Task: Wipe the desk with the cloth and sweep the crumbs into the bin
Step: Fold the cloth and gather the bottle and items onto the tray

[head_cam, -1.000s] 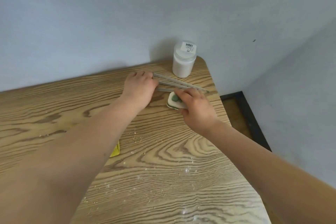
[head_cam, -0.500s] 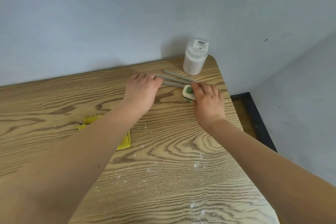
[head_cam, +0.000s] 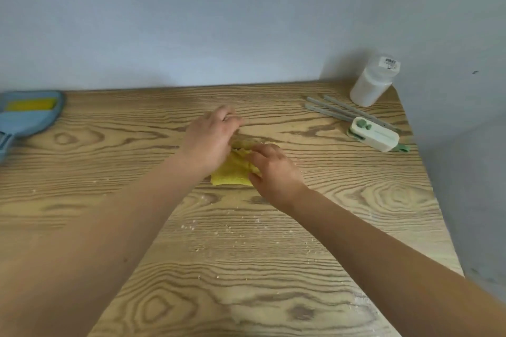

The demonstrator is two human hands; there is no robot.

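Note:
A yellow cloth (head_cam: 232, 172) lies crumpled on the wooden desk (head_cam: 369, 200) near its middle. My right hand (head_cam: 276, 169) rests on the cloth's right side with its fingers bent onto the fabric. My left hand (head_cam: 210, 137) hovers over the cloth's far left edge, blurred, its fingers loosely curved; whether it holds the cloth does not show. Pale crumbs (head_cam: 216, 230) are scattered over the desk in front of the cloth. No bin is in view.
A blue dustpan (head_cam: 27, 115) with a yellow strip lies at the far left edge. At the back right stand a white jar (head_cam: 372, 82), grey sticks (head_cam: 336, 111) and a small white and green device (head_cam: 375, 137). The wall runs behind the desk.
Both hands have left the sticks and the white device at the back right and come to the yellow cloth in the middle. My head has turned left, bringing the dustpan into view.

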